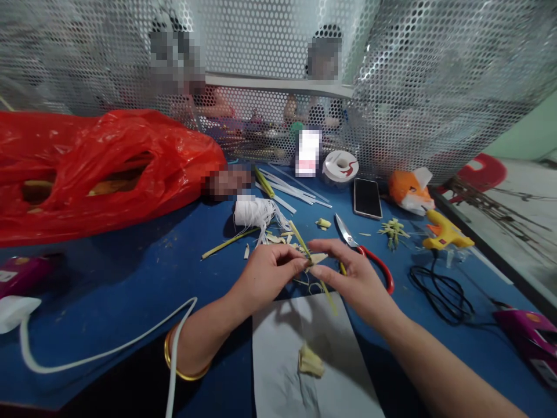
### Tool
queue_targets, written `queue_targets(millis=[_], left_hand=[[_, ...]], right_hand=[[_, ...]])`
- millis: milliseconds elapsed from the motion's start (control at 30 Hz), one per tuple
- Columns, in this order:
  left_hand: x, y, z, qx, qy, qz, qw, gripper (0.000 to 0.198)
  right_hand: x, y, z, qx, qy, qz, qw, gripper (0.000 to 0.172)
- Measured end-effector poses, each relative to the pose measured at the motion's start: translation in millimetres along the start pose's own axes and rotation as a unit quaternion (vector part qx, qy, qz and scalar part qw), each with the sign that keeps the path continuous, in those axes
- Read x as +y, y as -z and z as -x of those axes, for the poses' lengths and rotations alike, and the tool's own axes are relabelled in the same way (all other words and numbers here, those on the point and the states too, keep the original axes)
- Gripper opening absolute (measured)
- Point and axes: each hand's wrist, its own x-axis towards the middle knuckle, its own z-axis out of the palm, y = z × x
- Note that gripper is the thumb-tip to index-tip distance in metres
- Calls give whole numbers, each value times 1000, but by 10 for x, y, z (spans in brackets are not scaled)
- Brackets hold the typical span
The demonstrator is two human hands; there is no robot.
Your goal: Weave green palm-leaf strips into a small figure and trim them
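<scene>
My left hand pinches a thin yellow-green stalk between thumb and forefinger, over the upper edge of a white paper sheet. My right hand closes from the other side, its thumb and fingertips around a pale, leaf-like strip laid against the stalk. The stalk slants from upper left down past the right thumb. A folded yellowish piece rests on the paper. Red-handled scissors lie partly behind my right hand. Pale scraps lie beside a spool of white string.
A red plastic bag fills the left rear. Behind stands a perforated screen, with people beyond it. A tape roll, a phone, an orange tissue pack and a yellow glue gun sit at right. A white cable crosses my left forearm.
</scene>
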Motion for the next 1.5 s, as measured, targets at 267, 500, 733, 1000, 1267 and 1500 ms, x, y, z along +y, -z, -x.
queue_targets(millis=[267, 500, 733, 1000, 1267, 1500], left_hand=[[-30, 8, 19, -34, -10, -129, 991, 31], [-28, -30, 28, -33, 3, -60, 998, 32], [-4, -29, 24, -25, 27, -30, 999, 32], [-12, 3, 11, -17, -4, -84, 996, 32], [-67, -4, -12, -92, -59, -55, 992, 27], [-70, -57, 5, -91, 36, 121, 988, 38]], right_hand=[[5, -57, 1, -55, -81, -132, 986, 22], [-43, -107, 27, -13, -131, -212, 968, 30], [-53, -95, 28, -20, -134, -223, 965, 29], [-28, -99, 28, -18, -100, -212, 972, 27], [-29, -125, 44, -48, -132, -277, 950, 28], [-67, -150, 64, -65, -110, -287, 949, 21]])
